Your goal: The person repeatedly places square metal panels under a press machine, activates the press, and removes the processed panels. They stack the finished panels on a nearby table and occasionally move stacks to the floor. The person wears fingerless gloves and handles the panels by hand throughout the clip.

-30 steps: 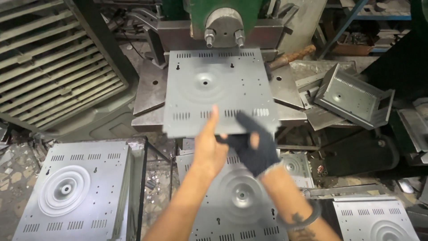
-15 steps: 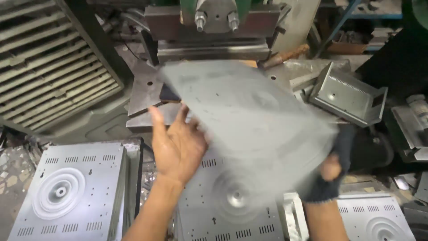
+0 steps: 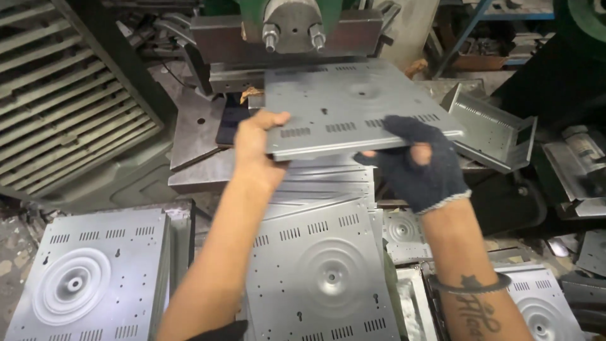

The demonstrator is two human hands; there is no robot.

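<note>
Hands hold one grey sheet-metal panel (image 3: 353, 104) by its near edge, level in front of the press. Left hand (image 3: 255, 145), bare, clamps the near left corner, thumb on top. Right hand (image 3: 416, 167), in a dark knit glove, pinches the near edge right of centre, fingers curled over the slotted strip. Panel sits just under the green press head (image 3: 293, 22) with its two bolts. Below the arms, a stack of matching panels (image 3: 319, 271); another stack (image 3: 88, 281) lies at left. Bent metal tray (image 3: 492, 129) lies right of the held panel.
</note>
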